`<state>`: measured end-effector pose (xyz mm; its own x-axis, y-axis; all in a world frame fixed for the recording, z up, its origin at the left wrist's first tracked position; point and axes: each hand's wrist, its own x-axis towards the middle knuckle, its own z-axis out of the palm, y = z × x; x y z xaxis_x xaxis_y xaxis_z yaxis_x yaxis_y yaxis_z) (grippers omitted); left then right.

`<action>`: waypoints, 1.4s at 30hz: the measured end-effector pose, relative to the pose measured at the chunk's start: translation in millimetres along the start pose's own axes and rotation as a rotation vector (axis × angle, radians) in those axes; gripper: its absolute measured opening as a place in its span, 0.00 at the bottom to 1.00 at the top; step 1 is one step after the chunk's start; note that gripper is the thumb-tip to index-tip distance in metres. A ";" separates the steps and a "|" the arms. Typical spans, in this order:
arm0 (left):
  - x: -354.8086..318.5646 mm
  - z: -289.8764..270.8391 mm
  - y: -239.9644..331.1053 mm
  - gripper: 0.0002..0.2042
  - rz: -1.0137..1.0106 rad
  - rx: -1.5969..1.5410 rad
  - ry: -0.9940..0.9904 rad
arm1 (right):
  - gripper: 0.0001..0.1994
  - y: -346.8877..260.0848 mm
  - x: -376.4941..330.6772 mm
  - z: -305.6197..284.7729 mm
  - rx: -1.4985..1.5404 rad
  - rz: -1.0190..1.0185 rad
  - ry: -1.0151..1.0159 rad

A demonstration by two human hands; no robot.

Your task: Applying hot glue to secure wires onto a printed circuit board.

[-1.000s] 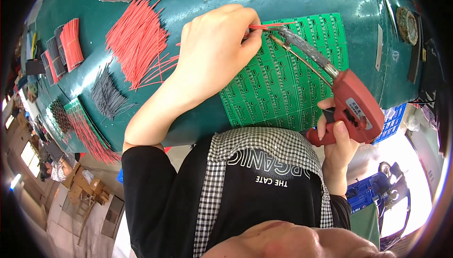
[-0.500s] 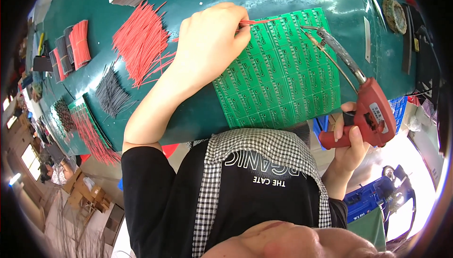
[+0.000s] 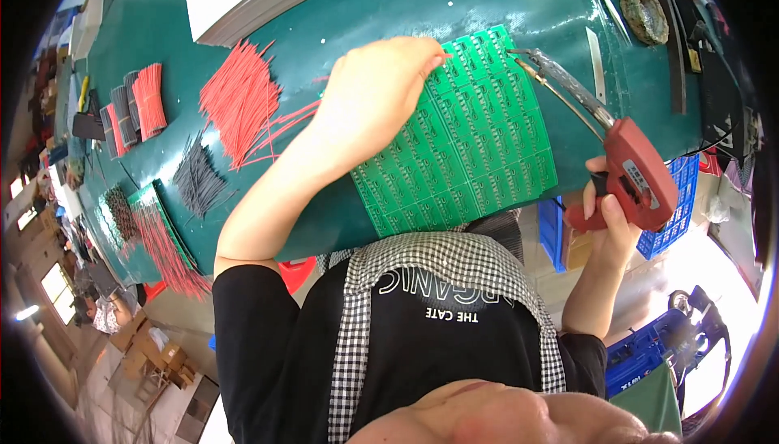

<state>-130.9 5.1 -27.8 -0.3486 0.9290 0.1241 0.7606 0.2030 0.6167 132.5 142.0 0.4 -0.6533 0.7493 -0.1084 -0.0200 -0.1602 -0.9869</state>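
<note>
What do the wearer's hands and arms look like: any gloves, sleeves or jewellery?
The left hand and right hand are gloveless, with no watch, ring or bracelet visible. The left sleeve and right sleeve are black and short, leaving the forearms bare.

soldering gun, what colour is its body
The soldering gun has a red body, best seen in the head view.
</note>
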 end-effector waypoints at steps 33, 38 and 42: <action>12.0 32.0 -12.9 0.14 0.333 0.324 0.244 | 0.19 13.7 43.6 -10.3 -0.067 0.320 -0.282; 12.8 32.1 -12.1 0.15 0.336 0.333 0.231 | 0.33 20.7 42.4 -8.7 -0.271 0.175 -0.222; 12.7 32.2 -12.4 0.15 0.346 0.369 0.221 | 0.27 15.9 44.5 -12.5 -0.200 0.266 -0.243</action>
<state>-127.1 24.3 -58.9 -0.1209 0.8818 0.4560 0.9789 0.0297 0.2021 112.6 180.8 -21.7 -0.7761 0.5209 -0.3554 0.3060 -0.1816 -0.9345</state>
